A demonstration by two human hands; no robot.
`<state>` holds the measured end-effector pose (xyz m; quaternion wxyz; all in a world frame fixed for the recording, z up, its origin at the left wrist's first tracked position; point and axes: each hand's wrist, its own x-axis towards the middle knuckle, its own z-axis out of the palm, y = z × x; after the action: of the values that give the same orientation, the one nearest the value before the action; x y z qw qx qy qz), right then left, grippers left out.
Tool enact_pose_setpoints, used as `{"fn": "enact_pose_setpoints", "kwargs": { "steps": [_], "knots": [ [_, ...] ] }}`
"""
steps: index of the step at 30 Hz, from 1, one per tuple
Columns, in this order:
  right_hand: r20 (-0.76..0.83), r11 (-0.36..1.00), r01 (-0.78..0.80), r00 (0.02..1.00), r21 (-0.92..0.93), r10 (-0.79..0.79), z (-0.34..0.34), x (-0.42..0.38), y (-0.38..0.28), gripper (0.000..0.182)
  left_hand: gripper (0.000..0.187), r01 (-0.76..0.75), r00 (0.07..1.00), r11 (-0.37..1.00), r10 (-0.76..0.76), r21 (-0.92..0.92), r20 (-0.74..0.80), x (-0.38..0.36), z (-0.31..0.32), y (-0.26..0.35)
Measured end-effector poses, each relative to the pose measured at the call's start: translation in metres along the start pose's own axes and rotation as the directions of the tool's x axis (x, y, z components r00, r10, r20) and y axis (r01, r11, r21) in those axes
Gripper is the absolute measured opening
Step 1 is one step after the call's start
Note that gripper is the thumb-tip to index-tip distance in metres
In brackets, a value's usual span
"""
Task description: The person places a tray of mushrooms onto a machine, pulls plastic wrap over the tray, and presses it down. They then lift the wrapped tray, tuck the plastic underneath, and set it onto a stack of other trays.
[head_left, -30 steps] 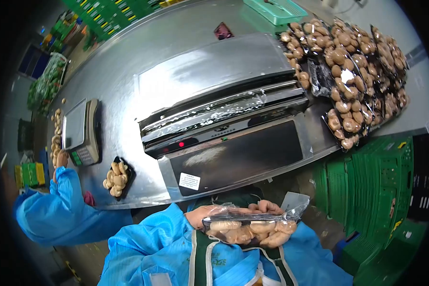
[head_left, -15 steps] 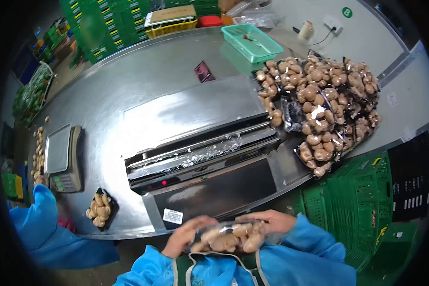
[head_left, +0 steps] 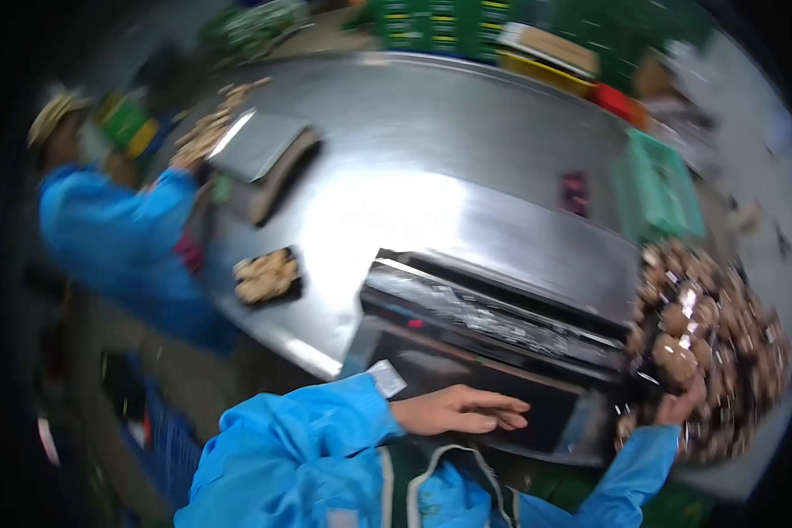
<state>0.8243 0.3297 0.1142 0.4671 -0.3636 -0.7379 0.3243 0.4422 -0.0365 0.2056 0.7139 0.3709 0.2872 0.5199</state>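
Observation:
My left hand [head_left: 460, 411] hovers over the black front plate [head_left: 431, 374] of the wrapping machine, fingers stretched out and nothing in it. At the right, my right hand [head_left: 681, 401] grips the near edge of a film-wrapped pack of mushrooms [head_left: 678, 343], its fingers partly hidden and blurred. That pack lies against the pile of wrapped mushroom packs [head_left: 737, 370]. Clear film [head_left: 475, 312] runs along the machine behind my left hand. An unwrapped black tray of mushrooms [head_left: 268, 277] sits on the steel table to the left.
A co-worker in a blue sleeve [head_left: 119, 216] reaches toward loose mushrooms [head_left: 211, 128] beside a scale [head_left: 260, 150]. A mint-green basket [head_left: 664, 189] and a small dark pink packet [head_left: 575, 194] are farther back. Green crates [head_left: 440, 26] stand behind the steel table [head_left: 396, 114].
The wrapped pack went from between both hands at my body to the pile at the right, in my right hand. My left hand let go. The view swung left.

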Motion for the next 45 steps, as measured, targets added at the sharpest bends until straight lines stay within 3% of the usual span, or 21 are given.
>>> {"fn": "enact_pose_setpoints", "kwargs": {
  "steps": [3, 4, 5, 6, 8, 10, 12, 13, 14, 16, 18, 19, 22, 23, 26, 28, 30, 34, 38, 42, 45],
  "knots": [
    [0.108, 0.757, -0.506, 0.853, 0.413, 0.511, 0.044, 0.050, 0.055, 0.064, 0.048, -0.145, 0.919, 0.989, 0.142, 0.020, -0.367, -0.043, -0.014, 0.012],
    [0.057, 0.693, -0.643, 0.745, 0.327, 0.664, 0.067, 0.059, 0.034, 0.060, 0.045, -0.171, 0.842, 0.980, 0.199, 0.101, -0.501, -0.061, -0.024, 0.019],
    [0.005, 0.773, -0.517, 0.830, -0.368, 0.558, 0.067, 0.068, 0.032, 0.054, 0.039, -0.257, 0.695, 0.947, 0.321, 0.195, -0.643, -0.082, -0.038, 0.019],
    [0.052, 0.443, -0.150, 0.910, -0.884, 0.411, 0.060, 0.077, 0.035, 0.049, 0.034, -0.313, 0.493, 0.909, 0.403, 0.274, -0.771, -0.108, -0.060, 0.011],
    [0.032, 0.669, 0.005, 0.999, -0.743, 0.028, 0.053, 0.092, 0.039, 0.046, 0.027, -0.031, 0.036, 0.868, 0.496, 0.496, -0.867, -0.178, -0.099, 0.020],
    [0.026, 0.956, -0.003, 1.000, -0.292, 0.011, 0.121, 0.086, -0.093, 0.040, 0.028, 0.041, -0.283, 0.852, 0.511, 0.522, -0.812, -0.252, -0.145, 0.017],
    [0.275, 0.988, -0.123, 0.957, 0.092, 0.094, 0.224, 0.046, -0.224, 0.032, 0.037, 0.164, -0.518, 0.878, 0.464, 0.449, -0.718, -0.327, -0.200, -0.003],
    [0.547, 0.998, -0.043, 0.837, 0.052, 0.007, 0.267, 0.027, -0.266, 0.033, 0.042, 0.170, -0.548, 0.896, 0.432, 0.410, -0.717, -0.358, -0.228, -0.014],
    [0.722, 0.920, -0.349, 0.682, 0.179, 0.119, 0.324, -0.008, -0.313, 0.039, 0.046, 0.173, -0.575, 0.913, 0.398, 0.369, -0.715, -0.384, -0.252, -0.024],
    [0.982, 0.707, -0.696, 0.188, 0.130, 0.004, 0.423, -0.065, -0.362, 0.054, 0.048, 0.226, -0.561, 0.915, 0.403, 0.334, -0.723, -0.415, -0.296, -0.045],
    [1.000, 0.711, -0.703, -0.003, 0.017, -0.027, 0.530, -0.128, -0.358, 0.068, 0.048, 0.266, -0.494, 0.953, 0.264, 0.144, -0.829, -0.429, -0.321, -0.056],
    [0.999, 0.830, -0.558, 0.044, -0.002, 0.032, 0.577, -0.153, -0.354, 0.073, 0.047, 0.191, -0.457, 0.979, 0.148, 0.066, -0.877, -0.420, -0.317, -0.049],
    [0.976, 0.952, -0.267, 0.117, -0.147, 0.184, 0.688, -0.203, -0.319, 0.073, 0.046, -0.017, -0.337, 0.974, 0.208, 0.227, -0.918, -0.414, -0.329, -0.064],
    [0.972, 0.950, -0.271, 0.130, -0.154, 0.195, 0.695, -0.208, -0.320, 0.073, 0.044, -0.205, -0.300, 0.955, 0.148, 0.215, -0.943, -0.414, -0.334, -0.070],
    [1.000, 0.709, -0.705, 0.002, -0.011, 0.018, 0.698, -0.213, -0.317, 0.065, 0.045, -0.456, -0.144, 0.888, -0.010, 0.057, -0.990, -0.405, -0.306, -0.043],
    [0.986, 0.873, -0.477, 0.167, 0.101, -0.023, 0.669, -0.194, -0.339, 0.065, 0.046, -0.396, -0.105, 0.918, -0.074, -0.027, -0.992, -0.379, -0.258, 0.015],
    [0.954, 0.807, -0.533, 0.273, 0.257, -0.123, 0.641, -0.168, -0.346, 0.065, 0.049, -0.328, 0.015, 0.944, 0.041, 0.033, -0.999, -0.377, -0.258, 0.029],
    [0.930, 0.736, -0.643, 0.365, 0.212, 0.051, 0.535, -0.070, -0.379, 0.064, 0.053, -0.217, 0.351, 0.964, 0.225, 0.155, -0.909, -0.301, -0.222, 0.120],
    [0.861, 0.753, -0.631, 0.474, 0.185, 0.185, 0.432, 0.012, -0.354, 0.070, 0.043, -0.199, 0.558, 0.978, 0.166, 0.063, -0.813, -0.170, -0.193, 0.176],
    [0.735, 0.731, -0.668, 0.565, 0.140, 0.375, 0.356, 0.054, -0.285, 0.061, 0.049, -0.114, 0.664, 0.994, 0.080, 0.006, -0.743, -0.037, -0.193, 0.159],
    [0.665, 0.698, -0.711, 0.562, 0.085, 0.491, 0.311, 0.066, -0.244, 0.060, 0.050, -0.048, 0.633, 0.998, -0.005, -0.045, -0.774, 0.034, -0.178, 0.137]
  ]
}}
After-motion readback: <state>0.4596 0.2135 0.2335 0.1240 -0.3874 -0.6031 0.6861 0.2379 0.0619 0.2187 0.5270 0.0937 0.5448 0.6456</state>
